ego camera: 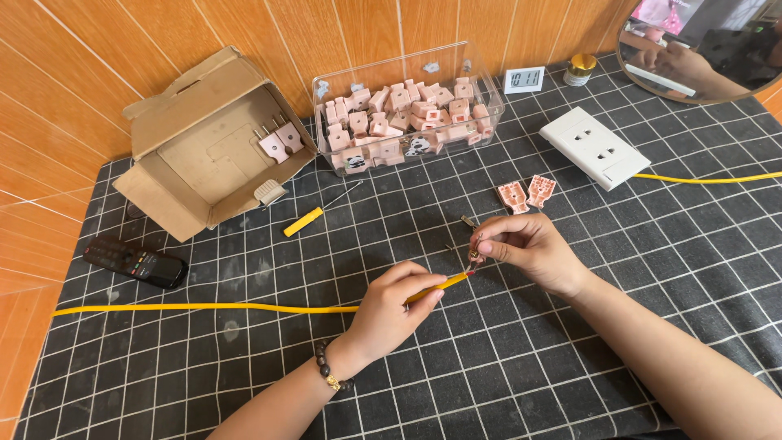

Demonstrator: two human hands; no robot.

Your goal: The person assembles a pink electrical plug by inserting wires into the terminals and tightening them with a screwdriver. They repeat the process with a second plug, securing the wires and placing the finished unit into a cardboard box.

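My left hand (393, 305) grips the end of a yellow cable (204, 308) that runs off to the left across the mat. My right hand (528, 247) pinches a small metal prong piece (472, 256) against the cable's bare tip, fingers closed on it. Two open pink plug halves (526, 194) lie just beyond my right hand. A yellow-handled screwdriver (311, 217) lies ahead of my left hand.
A clear box of pink plug parts (407, 114) and an open cardboard box (204, 147) holding two pink plugs stand at the back. A white socket plate (595, 147) with a yellow cord sits right, a black remote (135, 261) left, a small clock (524, 79), a jar and a mirror at the back.
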